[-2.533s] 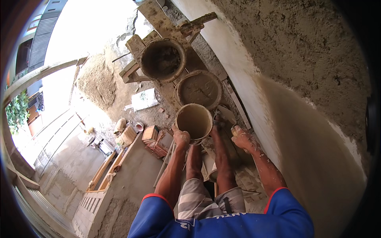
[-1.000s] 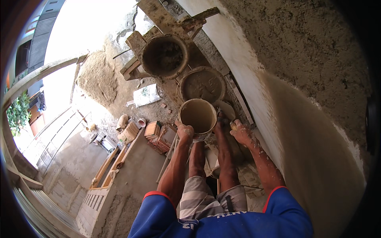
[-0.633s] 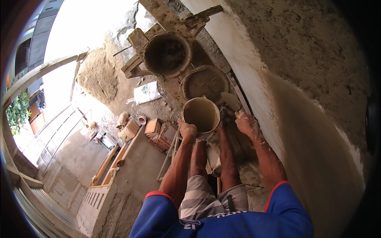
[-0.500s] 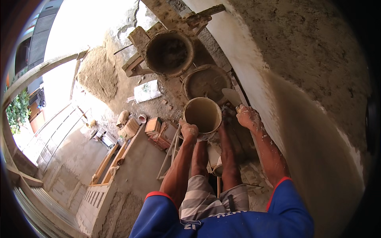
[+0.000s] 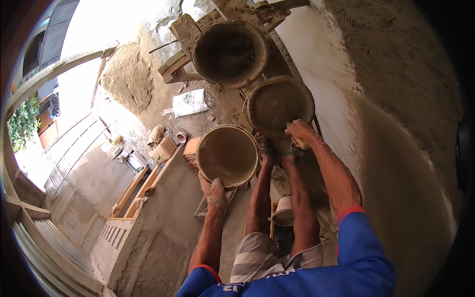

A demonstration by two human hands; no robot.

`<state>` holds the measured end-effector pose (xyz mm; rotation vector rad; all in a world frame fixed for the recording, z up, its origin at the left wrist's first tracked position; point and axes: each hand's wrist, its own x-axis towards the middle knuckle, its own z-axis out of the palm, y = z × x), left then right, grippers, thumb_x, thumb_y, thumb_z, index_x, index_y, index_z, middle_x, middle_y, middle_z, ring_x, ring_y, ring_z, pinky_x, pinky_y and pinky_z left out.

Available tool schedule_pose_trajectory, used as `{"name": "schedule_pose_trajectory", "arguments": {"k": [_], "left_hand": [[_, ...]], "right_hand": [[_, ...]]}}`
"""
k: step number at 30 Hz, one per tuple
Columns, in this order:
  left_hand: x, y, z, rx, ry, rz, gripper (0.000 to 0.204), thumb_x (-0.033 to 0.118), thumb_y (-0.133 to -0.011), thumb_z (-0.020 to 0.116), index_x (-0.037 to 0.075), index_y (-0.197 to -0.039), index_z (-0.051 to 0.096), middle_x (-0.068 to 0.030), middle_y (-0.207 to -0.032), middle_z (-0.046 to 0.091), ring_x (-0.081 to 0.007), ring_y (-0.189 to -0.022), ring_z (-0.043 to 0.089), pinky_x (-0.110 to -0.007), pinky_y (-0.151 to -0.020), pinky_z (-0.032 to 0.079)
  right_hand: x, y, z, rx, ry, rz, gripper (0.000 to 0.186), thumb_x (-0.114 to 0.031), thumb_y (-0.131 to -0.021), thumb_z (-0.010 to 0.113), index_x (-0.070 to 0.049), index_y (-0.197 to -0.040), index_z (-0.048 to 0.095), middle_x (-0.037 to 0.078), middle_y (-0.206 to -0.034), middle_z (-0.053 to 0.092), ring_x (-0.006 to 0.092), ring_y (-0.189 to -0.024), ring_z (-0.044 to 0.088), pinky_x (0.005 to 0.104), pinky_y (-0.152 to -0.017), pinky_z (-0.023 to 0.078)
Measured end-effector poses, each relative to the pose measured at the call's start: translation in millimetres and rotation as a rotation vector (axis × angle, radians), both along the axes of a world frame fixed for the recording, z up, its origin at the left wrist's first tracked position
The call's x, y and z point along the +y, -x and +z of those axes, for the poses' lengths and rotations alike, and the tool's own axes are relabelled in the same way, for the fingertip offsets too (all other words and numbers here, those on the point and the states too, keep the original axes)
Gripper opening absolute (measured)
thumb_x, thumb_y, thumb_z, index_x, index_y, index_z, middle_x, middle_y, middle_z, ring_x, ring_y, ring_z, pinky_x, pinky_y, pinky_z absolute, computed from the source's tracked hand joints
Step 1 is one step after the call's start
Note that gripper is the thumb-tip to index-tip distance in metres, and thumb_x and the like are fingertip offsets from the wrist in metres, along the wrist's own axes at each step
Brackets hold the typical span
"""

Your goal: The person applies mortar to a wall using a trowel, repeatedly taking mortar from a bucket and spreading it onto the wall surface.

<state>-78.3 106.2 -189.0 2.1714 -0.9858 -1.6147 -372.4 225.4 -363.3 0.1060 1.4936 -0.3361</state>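
Observation:
My left hand [image 5: 213, 192] grips the near rim of a round, mortar-stained bucket [image 5: 227, 154], tilted so that its inside shows. My right hand [image 5: 301, 132] is closed around the handle of a trowel [image 5: 300, 143]; its blade cannot be made out now. That hand is at the near right edge of a wide tub [image 5: 277, 105] with wet grey mortar in it. Beyond stands a second, larger tub [image 5: 229, 55] with a dark, crusted inside.
A partly plastered wall [image 5: 341, 99] rises close on my right. Timber pieces [image 5: 178, 69] surround the far tub. A sand heap [image 5: 127, 79], a white sack [image 5: 190, 102] and a jug [image 5: 163, 148] lie to the left. A small bucket [image 5: 284, 213] sits behind my legs.
The bucket in my left hand has moved left and tipped up. My right hand has moved slightly left, over the mortar tub's edge; the trowel blade, visible before, no longer shows.

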Motion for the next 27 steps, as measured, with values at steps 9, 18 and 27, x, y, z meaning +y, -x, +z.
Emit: {"name": "schedule_pose_trajectory", "arguments": {"k": [9, 18, 27], "left_hand": [[-125, 3, -27, 0.155, 0.147, 0.240, 0.054, -0.010, -0.080, 0.039, 0.007, -0.131, 0.041, -0.0181, -0.118, 0.054, -0.0373, -0.094, 0.067, -0.049, -0.063, 0.065], [-276, 53, -80, 0.239, 0.246, 0.334, 0.056, -0.010, -0.077, 0.042, 0.005, -0.130, 0.032, -0.0292, -0.120, 0.048, -0.0513, -0.086, 0.064, -0.056, -0.062, 0.065], [-365, 82, -140, 0.262, 0.284, 0.143, 0.050, -0.013, -0.075, 0.049, -0.006, -0.122, 0.033, -0.0316, -0.119, 0.048, -0.0490, -0.090, 0.065, -0.051, -0.063, 0.067]], "right_hand": [[43, -50, -2, -0.086, 0.176, -0.360, 0.037, -0.012, -0.083, 0.065, -0.003, -0.117, 0.051, 0.005, -0.069, 0.055, 0.0130, -0.046, 0.053, 0.0305, -0.037, 0.046], [48, -61, 15, 0.012, 0.172, -0.427, 0.045, -0.013, -0.083, 0.066, -0.004, -0.125, 0.053, 0.003, -0.069, 0.056, 0.0111, -0.047, 0.053, 0.0285, -0.038, 0.047], [49, -43, 49, 0.136, 0.141, -0.111, 0.046, -0.014, -0.085, 0.065, -0.003, -0.128, 0.054, 0.006, -0.070, 0.058, 0.0146, -0.050, 0.057, 0.0308, -0.043, 0.049]]}}
